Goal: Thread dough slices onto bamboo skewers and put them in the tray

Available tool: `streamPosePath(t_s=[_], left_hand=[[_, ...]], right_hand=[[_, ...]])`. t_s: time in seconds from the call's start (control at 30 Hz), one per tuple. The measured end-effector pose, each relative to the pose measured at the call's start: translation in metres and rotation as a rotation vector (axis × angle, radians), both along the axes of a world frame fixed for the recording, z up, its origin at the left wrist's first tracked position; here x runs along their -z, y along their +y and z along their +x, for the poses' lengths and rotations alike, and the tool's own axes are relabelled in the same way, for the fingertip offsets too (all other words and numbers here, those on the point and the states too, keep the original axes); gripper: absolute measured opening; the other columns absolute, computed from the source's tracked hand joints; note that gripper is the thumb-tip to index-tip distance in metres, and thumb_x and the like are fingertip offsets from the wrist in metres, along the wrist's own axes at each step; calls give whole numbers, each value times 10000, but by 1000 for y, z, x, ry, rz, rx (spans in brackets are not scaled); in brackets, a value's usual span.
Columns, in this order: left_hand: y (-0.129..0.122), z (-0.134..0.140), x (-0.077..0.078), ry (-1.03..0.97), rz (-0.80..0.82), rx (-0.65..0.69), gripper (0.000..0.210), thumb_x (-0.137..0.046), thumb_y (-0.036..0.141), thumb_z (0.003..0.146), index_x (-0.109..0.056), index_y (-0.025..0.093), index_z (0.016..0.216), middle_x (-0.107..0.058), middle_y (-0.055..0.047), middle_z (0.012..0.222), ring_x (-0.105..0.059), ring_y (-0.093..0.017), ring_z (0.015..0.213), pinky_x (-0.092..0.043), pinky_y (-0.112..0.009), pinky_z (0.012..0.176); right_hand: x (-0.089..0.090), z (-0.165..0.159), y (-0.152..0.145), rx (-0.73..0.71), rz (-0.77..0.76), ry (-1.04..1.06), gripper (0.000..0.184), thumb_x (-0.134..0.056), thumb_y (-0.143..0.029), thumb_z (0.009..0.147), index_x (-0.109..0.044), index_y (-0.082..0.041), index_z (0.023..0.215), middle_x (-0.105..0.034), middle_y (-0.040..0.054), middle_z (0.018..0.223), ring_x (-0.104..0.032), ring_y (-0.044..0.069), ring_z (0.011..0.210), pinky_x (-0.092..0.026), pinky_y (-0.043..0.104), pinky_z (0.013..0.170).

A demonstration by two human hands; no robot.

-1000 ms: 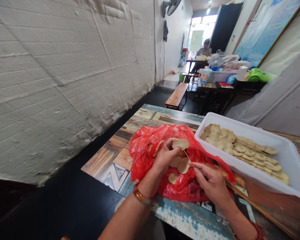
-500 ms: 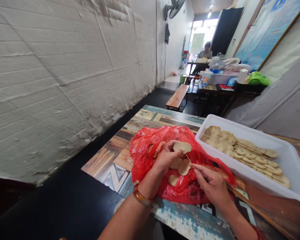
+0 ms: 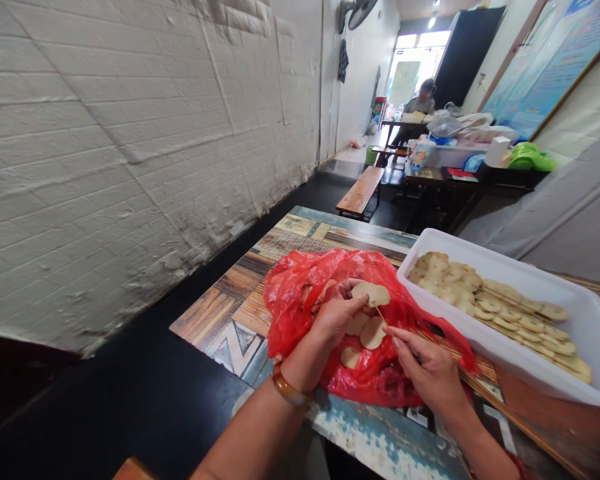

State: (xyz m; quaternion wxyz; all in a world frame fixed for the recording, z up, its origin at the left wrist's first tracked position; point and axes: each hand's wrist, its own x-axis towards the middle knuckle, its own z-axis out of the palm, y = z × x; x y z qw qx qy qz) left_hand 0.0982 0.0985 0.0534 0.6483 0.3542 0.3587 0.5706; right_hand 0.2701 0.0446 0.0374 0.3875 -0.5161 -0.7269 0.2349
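My left hand (image 3: 341, 308) pinches pale, round, flat slices (image 3: 373, 294) that look like potato or lotus root, held above a red plastic bag (image 3: 314, 270). Between the fingers of my right hand (image 3: 427, 363) is a thin wooden skewer (image 3: 381, 316), its tip at the lower edge of the held slices. I cannot tell how far it has gone in. Loose slices (image 3: 373, 333) of the same kind lie in the open bag just below. More long skewers (image 3: 517, 413) lie on the table under and beside my right wrist.
A white plastic tub (image 3: 523, 270) with rows of skewered slices (image 3: 505, 307) stands to the right on the wood-patterned table (image 3: 213, 310). Beyond are a wooden bench (image 3: 361, 192), a dark table (image 3: 433, 179) with bags and boxes, and a seated person (image 3: 421, 103). A white wall (image 3: 145, 133) runs along the left.
The view has shifted slightly, so the scene sits a little further right. Both hands keep their grips, and the slices in my left hand have turned a little.
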Motion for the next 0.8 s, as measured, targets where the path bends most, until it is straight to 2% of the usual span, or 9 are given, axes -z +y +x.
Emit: streamPosePath(t_s=[0.3,0.53,0.7,0.8], left_hand=[[-4,5,-4,-44,-53,-15,243,-733,246,632,-627,149,828,-620,-21,719,-557,-112,597,-441,-229,585],[-3,8,-3,-32,-112,2,294,-754,259,582,-615,159,820,-621,-10,709,-543,-89,572,-409,-203,558],[-1,10,1,-13,-101,32,337,-765,287,577,-620,142,844,-635,-17,708,-530,-77,547,-382,-192,538],[-2,9,2,1,-102,37,302,-751,290,600,-623,150,835,-626,-6,690,-524,-79,548,-369,-190,529]], right_hand=[[6,1,1,3,5,-7,293,-488,-334,884,-715,-194,1004,-745,44,950,-708,196,834,-563,293,779],[4,0,3,8,-15,19,295,-485,-332,877,-716,-198,1002,-746,43,936,-705,207,850,-558,297,797],[-1,-3,1,40,-47,14,315,-472,-348,877,-715,-177,983,-738,37,742,-701,198,690,-565,273,644],[-1,-4,1,32,-75,49,332,-461,-359,885,-705,-171,1009,-723,30,692,-669,175,580,-548,260,571]])
